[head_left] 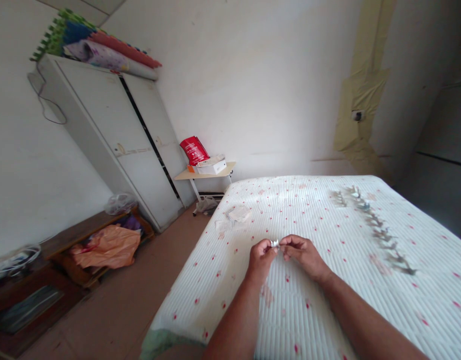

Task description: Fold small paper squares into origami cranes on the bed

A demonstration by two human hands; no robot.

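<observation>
Taking the white piece as the clock's centre, the left hand is at 8 o'clock, its grip clamped on the piece with thumb and fingertips. The right hand, at 4 o'clock, has thumb and index together on the right side of the piece. The piece is held above the bed; its exact form is too small to tell.

A loose left grip could let so small a piece slip, and it might be hard to spot on the pale, patterned cover. Uneven pressure from the two grips could twist or bend it. On the right, a careless sweep of the forearm towards 3 o'clock could scatter the row of small pieces, which runs from 2 o'clock to just past 3 and looks blurred.

Around, from the left: an orange bag lies in the low bench at 9 o'clock; a cabinet at 10 carries foam mats. Between 10 and 11, a counter bears a red bag and a box. Nearer, at 10, a clear packet lies on the bed. A socket is on the wall at 1. Nothing stands between the hands and the row.
</observation>
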